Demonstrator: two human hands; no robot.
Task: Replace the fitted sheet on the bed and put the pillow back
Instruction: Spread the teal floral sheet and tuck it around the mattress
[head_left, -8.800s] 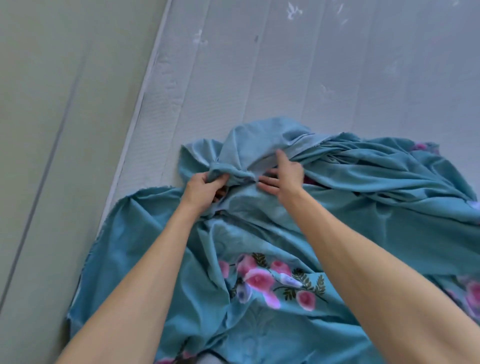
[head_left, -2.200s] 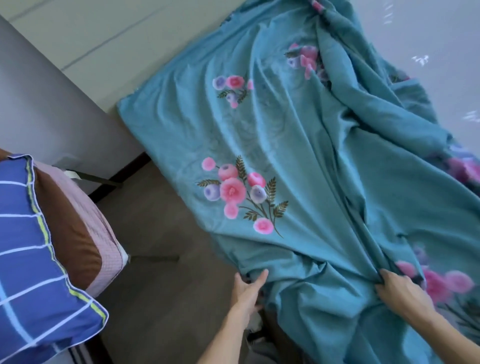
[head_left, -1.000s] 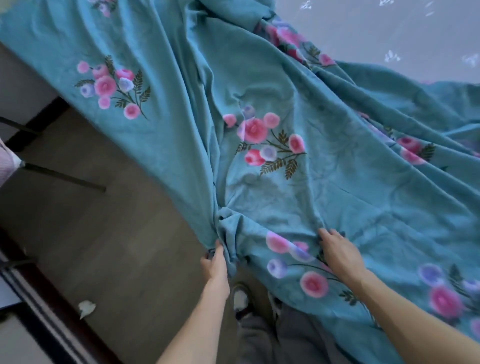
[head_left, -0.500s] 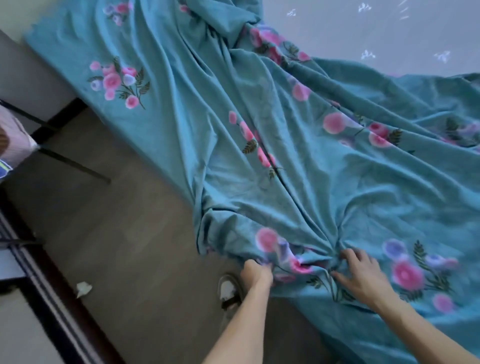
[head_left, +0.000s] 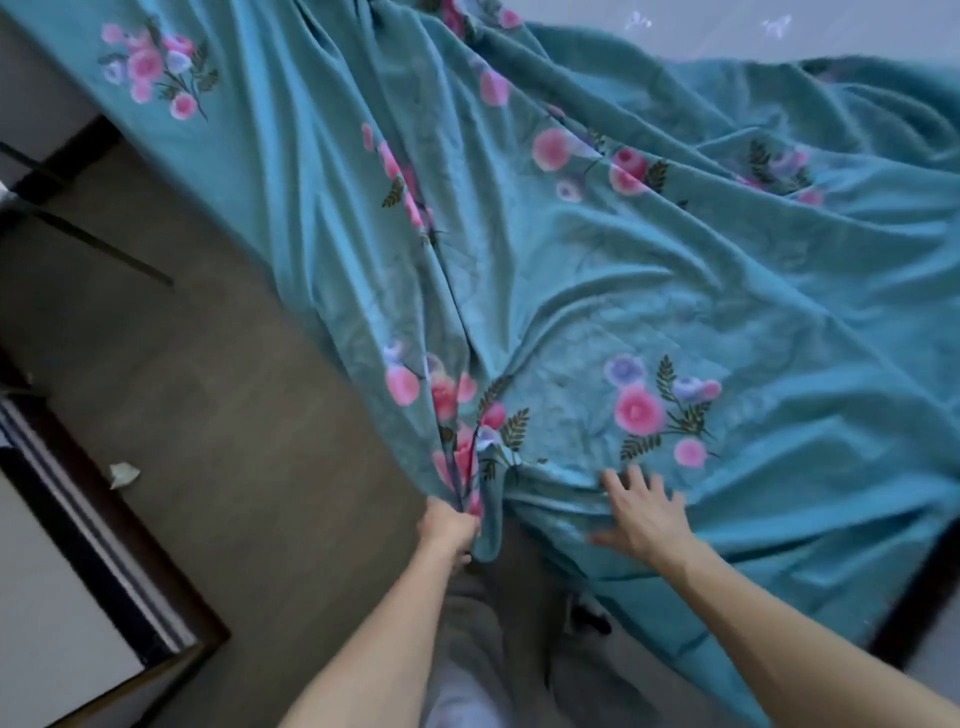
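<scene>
A teal fitted sheet (head_left: 597, 270) with pink and purple flower prints lies rumpled across the bed and hangs over its near edge. My left hand (head_left: 448, 532) grips a bunched fold of the sheet at that edge, with taut creases running up from it. My right hand (head_left: 641, 519) lies on the sheet a little to the right, fingers spread and straight. A strip of bare white mattress (head_left: 727, 31) shows at the top right. No pillow is in view.
Brown floor (head_left: 218, 415) runs along the bed's left side, with a small scrap of paper (head_left: 122, 474) on it. A dark-framed panel (head_left: 78, 571) stands at the lower left. My grey trouser legs (head_left: 493, 649) are below my hands.
My left hand has pulled the gathered sheet edge toward me and to the right. My right hand has let go of the fold it pinched and now lies spread on the cloth.
</scene>
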